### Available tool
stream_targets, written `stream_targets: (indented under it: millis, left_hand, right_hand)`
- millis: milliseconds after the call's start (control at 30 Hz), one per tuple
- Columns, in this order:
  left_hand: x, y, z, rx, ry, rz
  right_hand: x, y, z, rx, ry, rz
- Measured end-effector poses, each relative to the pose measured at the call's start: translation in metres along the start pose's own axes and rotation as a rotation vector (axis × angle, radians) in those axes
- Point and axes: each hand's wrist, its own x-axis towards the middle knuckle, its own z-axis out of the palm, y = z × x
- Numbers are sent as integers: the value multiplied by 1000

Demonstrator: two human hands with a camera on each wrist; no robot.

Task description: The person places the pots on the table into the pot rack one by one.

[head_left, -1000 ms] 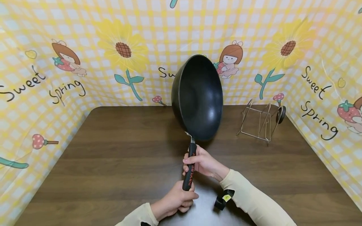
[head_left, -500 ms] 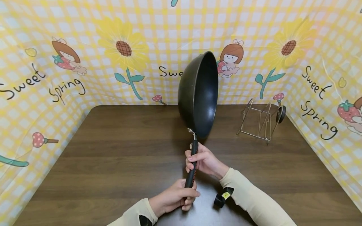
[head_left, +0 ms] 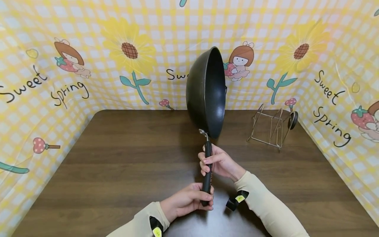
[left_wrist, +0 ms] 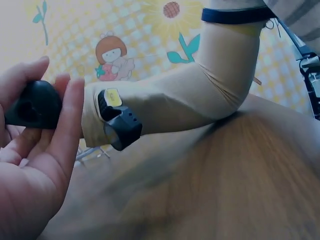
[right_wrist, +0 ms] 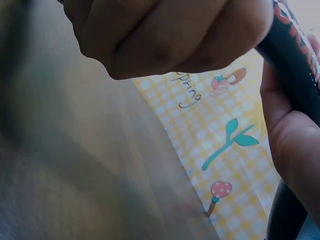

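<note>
A black wok (head_left: 196,89) is held up by its handle, its bowl raised above the table and turned on edge with the hollow facing right. My right hand (head_left: 220,163) grips the upper part of the black handle (head_left: 207,176), fingers curled round it. Lower down, my left hand (head_left: 189,200) holds the handle's butt end between thumb and fingers. In the left wrist view the end of the handle (left_wrist: 37,105) sits between the left thumb and fingers. Red lettering on the handle shows in the right wrist view, beside the curled right hand (right_wrist: 175,35).
A wire rack (head_left: 266,130) stands at the table's back right, with a round black disc (head_left: 292,120) leaning on its right side. Yellow checked cloth (head_left: 165,39) walls the brown wooden table (head_left: 118,158) at the back and sides. Each wrist wears a black camera mount.
The wok has turned about its handle, so more of its outer side shows and less of its hollow. Both hands have shifted slightly right and up, and the left fingers now lie more extended.
</note>
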Motion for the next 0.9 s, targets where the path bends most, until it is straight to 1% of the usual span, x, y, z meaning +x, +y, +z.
stream_targets:
  millis: [100,233,367,567,700,900]
  left_hand:
    - [5,3,5,-9,28,6]
    - [13,6,8,8,43,11]
    - [18,8,8,27,52,12]
    - [24,12,6,70,78,16]
    - [29,15,7,102,85,26]
    - [37,16,11,138,105,16]
  right_hand:
    - [-1,-4,-3,-6,-7,-13]
    - [-2,-9,-6,1,-23,-26]
    - [-3,-14,-7,10,-34,-30]
    - [-6,-22,-6,-18,-26,-41]
    - [-9,-28,-7,-20,-21,-53]
    - [-16,-34,-9,-38,-22,-63]
